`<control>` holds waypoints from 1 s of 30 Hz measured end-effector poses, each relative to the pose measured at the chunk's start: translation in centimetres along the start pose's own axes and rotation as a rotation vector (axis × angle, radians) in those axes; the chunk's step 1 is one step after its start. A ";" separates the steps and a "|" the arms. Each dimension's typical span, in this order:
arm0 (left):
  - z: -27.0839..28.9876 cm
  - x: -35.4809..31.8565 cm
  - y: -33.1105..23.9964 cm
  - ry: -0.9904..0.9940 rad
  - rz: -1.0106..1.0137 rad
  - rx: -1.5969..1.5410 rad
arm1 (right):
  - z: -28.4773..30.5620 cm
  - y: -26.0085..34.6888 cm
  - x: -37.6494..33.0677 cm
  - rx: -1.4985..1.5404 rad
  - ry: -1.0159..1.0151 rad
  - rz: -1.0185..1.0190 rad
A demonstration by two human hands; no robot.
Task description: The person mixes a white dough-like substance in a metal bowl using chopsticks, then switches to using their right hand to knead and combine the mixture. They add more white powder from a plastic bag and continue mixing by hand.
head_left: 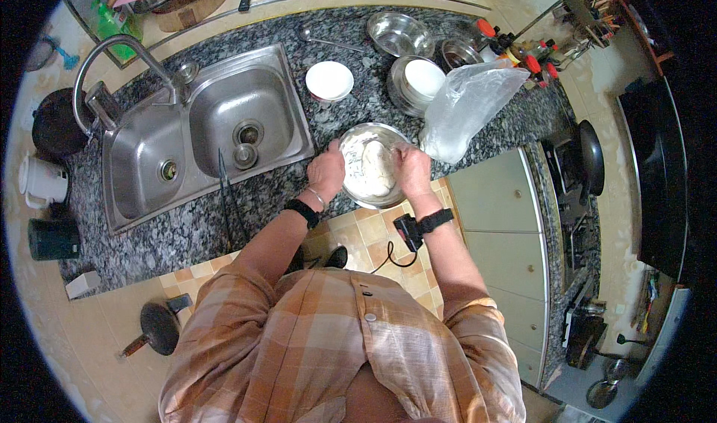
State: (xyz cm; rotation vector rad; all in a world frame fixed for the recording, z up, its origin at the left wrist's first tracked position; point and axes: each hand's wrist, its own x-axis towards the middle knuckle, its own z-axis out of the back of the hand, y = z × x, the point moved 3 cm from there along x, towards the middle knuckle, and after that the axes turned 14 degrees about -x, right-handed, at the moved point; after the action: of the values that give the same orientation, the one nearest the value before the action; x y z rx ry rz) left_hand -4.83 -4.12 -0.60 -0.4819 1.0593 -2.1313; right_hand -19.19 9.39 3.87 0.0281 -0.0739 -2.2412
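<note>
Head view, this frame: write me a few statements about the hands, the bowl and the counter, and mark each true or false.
1. Both hands are at the metal bowl. True: the left hand and right hand grip opposite sides of it.
2. The bowl holds a pale lump of dough. True.
3. The bowl sits inside the sink. False: the double sink lies to the person's left; the bowl is at the edge of the granite counter.
4. The clear plastic bag lies left of the sink. False: it lies right of the bowl.
5. The small white bowl is stacked in the metal bowl. False: it stands apart, further back.
</note>
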 end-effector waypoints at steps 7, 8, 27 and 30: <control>3.6 -0.9 -1.9 -0.036 -0.139 0.050 | -1.2 0.9 -1.1 0.056 -0.164 0.150; 4.3 -0.9 -2.4 -0.088 -0.194 0.066 | -1.2 0.4 -1.0 0.137 -0.093 0.080; 3.7 8.2 -25.7 -0.101 -0.712 -0.296 | 1.3 -7.9 -5.9 1.322 -0.173 -0.228; 1.7 7.7 -28.8 -0.047 -0.740 0.012 | 0.7 -8.9 -6.5 1.404 -0.191 -0.310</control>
State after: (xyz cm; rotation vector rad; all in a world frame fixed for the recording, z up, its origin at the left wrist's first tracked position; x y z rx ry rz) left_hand -21.32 1.55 23.69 -1.0372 0.9221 -2.7325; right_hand -22.14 20.08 3.99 0.5999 -1.7909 -2.0183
